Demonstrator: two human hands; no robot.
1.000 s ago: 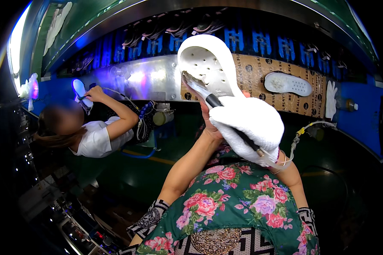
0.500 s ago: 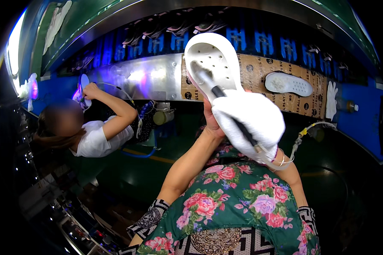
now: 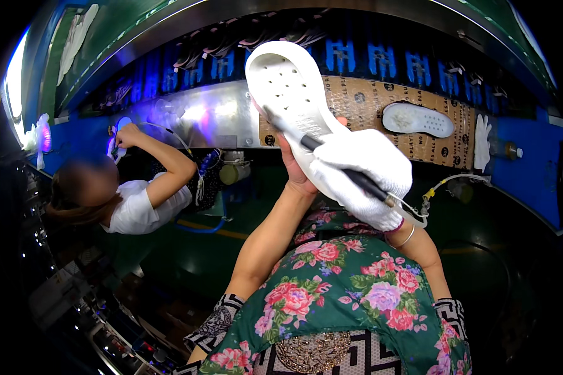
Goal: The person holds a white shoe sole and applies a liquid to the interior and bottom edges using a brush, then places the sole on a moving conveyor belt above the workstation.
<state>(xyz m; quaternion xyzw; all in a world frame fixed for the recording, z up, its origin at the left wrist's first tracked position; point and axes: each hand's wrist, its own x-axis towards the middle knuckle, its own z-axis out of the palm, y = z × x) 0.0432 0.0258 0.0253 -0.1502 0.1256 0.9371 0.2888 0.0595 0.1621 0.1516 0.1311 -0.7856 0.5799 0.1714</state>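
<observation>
- Head view, upper centre: a white moulded foam shoe sole with rows of small round holes (image 3: 288,94) stands nearly upright, smooth and matte.
- The bare left hand (image 3: 297,169) grips it from behind — fingers curled round its lower edge.
- The right hand in a white knitted cotton glove (image 3: 363,172) is closed around a slim black pen-like tool (image 3: 331,162), tip on the sole.
- Upper right: a second white perforated sole (image 3: 417,120) lies on a brown cardboard panel (image 3: 369,100).
- Left: a co-worker in a white shirt (image 3: 137,206) reaches up.

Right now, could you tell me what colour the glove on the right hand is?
White, seen in the head view: the glove.
</observation>
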